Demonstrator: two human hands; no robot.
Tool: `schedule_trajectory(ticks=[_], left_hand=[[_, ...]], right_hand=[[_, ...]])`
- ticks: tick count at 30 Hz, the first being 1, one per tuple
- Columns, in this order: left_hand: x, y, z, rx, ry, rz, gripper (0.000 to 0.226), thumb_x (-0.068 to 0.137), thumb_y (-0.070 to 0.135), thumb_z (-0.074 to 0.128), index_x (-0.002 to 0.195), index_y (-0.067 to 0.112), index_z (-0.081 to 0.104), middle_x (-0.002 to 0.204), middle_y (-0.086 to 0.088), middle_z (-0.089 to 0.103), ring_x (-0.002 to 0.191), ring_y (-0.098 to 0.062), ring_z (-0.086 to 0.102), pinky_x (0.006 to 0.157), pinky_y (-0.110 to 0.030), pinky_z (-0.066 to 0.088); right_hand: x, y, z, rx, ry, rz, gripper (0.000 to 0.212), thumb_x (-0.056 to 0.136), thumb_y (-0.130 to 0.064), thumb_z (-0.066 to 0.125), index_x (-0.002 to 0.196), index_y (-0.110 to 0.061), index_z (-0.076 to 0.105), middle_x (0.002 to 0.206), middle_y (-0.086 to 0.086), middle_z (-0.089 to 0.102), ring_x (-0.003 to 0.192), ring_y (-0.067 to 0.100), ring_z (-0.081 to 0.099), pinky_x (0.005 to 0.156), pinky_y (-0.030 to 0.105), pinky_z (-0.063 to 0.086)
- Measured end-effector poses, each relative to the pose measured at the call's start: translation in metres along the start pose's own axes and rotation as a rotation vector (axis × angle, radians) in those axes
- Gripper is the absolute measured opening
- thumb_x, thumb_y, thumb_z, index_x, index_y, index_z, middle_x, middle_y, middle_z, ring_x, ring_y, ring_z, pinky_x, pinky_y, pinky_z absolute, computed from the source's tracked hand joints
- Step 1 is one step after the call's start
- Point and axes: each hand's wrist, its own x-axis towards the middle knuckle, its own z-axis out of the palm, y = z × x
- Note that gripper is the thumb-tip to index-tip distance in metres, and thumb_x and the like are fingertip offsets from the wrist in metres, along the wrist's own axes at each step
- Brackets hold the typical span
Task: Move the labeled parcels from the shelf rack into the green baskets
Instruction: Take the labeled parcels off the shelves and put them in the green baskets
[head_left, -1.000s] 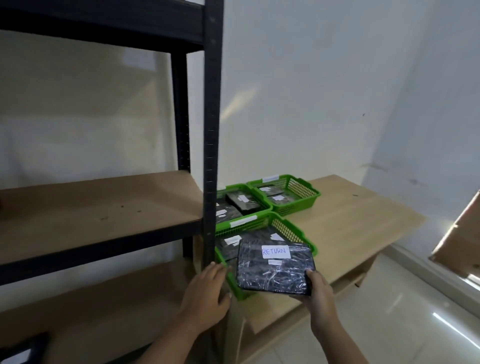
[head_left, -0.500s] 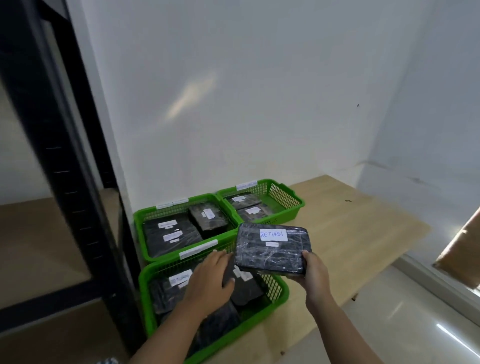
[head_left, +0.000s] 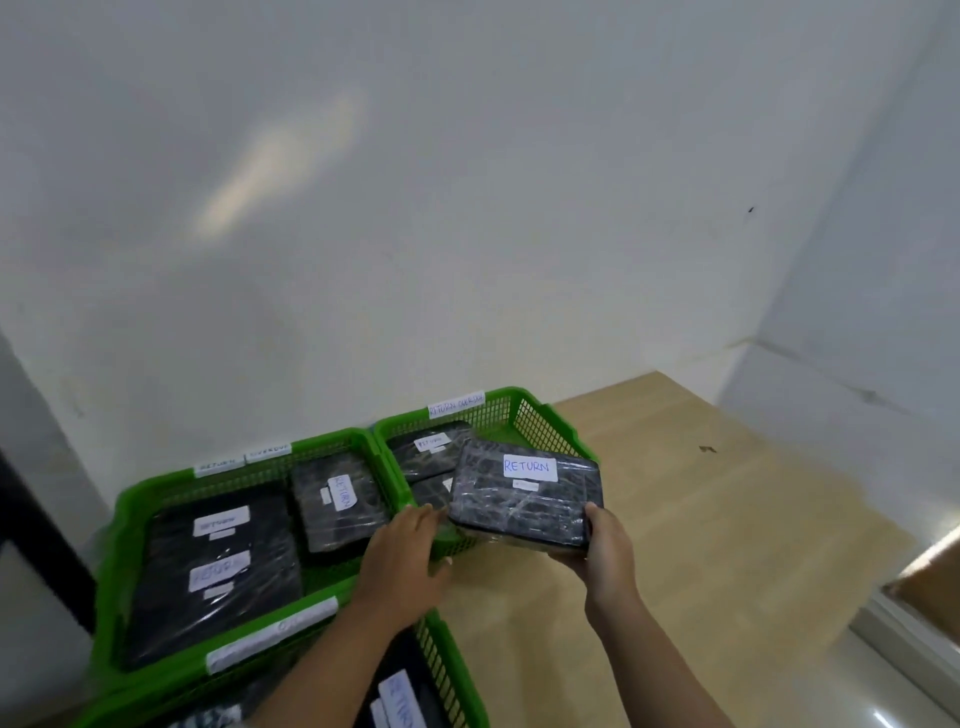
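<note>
A black plastic-wrapped parcel (head_left: 524, 501) with a white label reading RETURN is held by its right near corner in my right hand (head_left: 602, 545). It hangs tilted over the front edge of the far right green basket (head_left: 540, 415), which holds two dark parcels. My left hand (head_left: 402, 561) rests with fingers spread at the near corner of that basket, touching the parcel's left edge. The middle green basket (head_left: 130, 509) holds three labeled parcels. A third green basket (head_left: 452, 670) lies nearest me, partly hidden by my left forearm.
The baskets stand on a light wooden table (head_left: 701, 519) against a white wall. A black rack post (head_left: 31, 540) shows at the left edge. The tiled floor (head_left: 852, 691) and a brown cardboard piece (head_left: 930, 582) lie to the right.
My view turned right, away from the rack. The parcel moved forward from over the near basket to over the far right basket. My left hand moved from the near basket toward the parcel.
</note>
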Motion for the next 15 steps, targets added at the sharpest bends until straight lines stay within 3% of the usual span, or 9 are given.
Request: schedule_trajectory(ticks=[4, 9, 15], left_hand=[[0.038, -0.011, 0.015, 0.071, -0.009, -0.094, 0.062, 0.088, 0.035, 0.054, 0.144, 0.021, 0.031, 0.151, -0.003, 0.031, 0.14, -0.022, 0.025, 0.113, -0.041, 0.028], [0.066, -0.019, 0.031, 0.113, 0.005, -0.29, 0.064, 0.094, 0.038, 0.043, 0.149, 0.017, 0.018, 0.157, -0.004, 0.014, 0.145, -0.023, 0.007, 0.116, -0.045, 0.018], [0.081, -0.023, 0.063, 0.162, 0.044, -0.435, 0.064, 0.097, 0.042, 0.029, 0.149, 0.009, 0.013, 0.158, -0.008, 0.011, 0.145, -0.026, 0.006, 0.114, -0.045, 0.017]], right_hand=[[0.058, -0.001, 0.015, -0.016, -0.018, 0.022, 0.02, 0.097, -0.017, 0.041, 0.102, -0.01, 0.06, 0.097, 0.016, 0.064, 0.082, 0.029, 0.062, 0.067, 0.04, 0.055], [0.134, 0.006, 0.042, -0.072, 0.034, 0.078, 0.023, 0.088, -0.034, 0.046, 0.086, -0.018, 0.062, 0.105, 0.017, 0.065, 0.096, 0.035, 0.061, 0.09, 0.054, 0.051], [0.189, 0.004, 0.065, -0.207, 0.114, 0.099, 0.047, 0.099, -0.034, 0.033, 0.124, -0.002, 0.056, 0.127, 0.025, 0.055, 0.111, 0.04, 0.053, 0.098, 0.048, 0.043]])
